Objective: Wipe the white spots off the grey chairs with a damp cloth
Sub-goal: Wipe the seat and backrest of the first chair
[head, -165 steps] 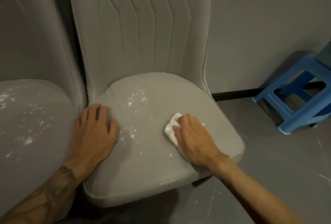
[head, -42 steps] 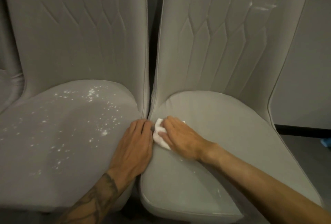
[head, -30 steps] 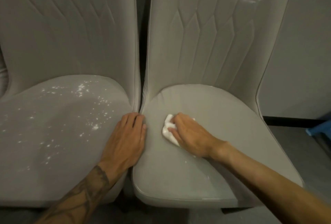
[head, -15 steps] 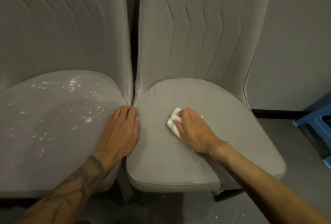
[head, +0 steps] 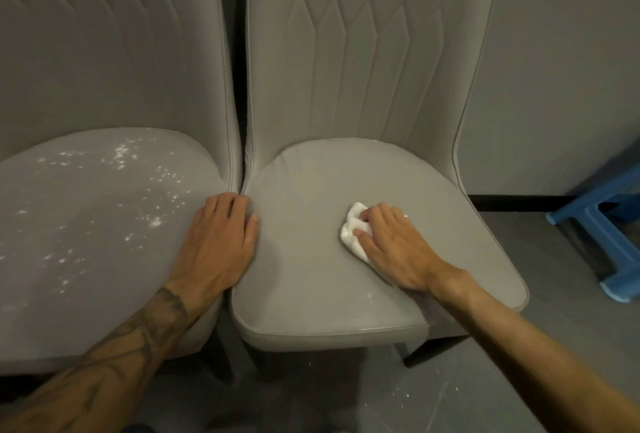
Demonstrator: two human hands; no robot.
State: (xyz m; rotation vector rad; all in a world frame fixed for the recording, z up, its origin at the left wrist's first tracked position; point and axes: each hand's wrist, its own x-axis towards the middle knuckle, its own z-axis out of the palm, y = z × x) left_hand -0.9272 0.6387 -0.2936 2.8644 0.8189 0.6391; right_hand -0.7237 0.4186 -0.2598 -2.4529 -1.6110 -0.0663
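On the seat of the right grey chair (head: 311, 277), the right hand (head: 394, 252) presses a crumpled white cloth (head: 353, 232) flat against the upholstery, its fingers (head: 375, 216) curled over the cloth and holding it down just right of the seat's middle. This seat looks almost clean (a faint white smear shows near its front edge, below the wrist). The left hand (head: 218, 245) lies palm down with fingers spread and holding nothing, resting on the right edge of the left grey chair (head: 86, 242), where the two seats meet. White spots (head: 152, 197) are scattered across that left seat. A whitish streak marks the top of the right chair's backrest. A blue stool (head: 602, 225) stands on the floor (head: 554, 346) at far right.
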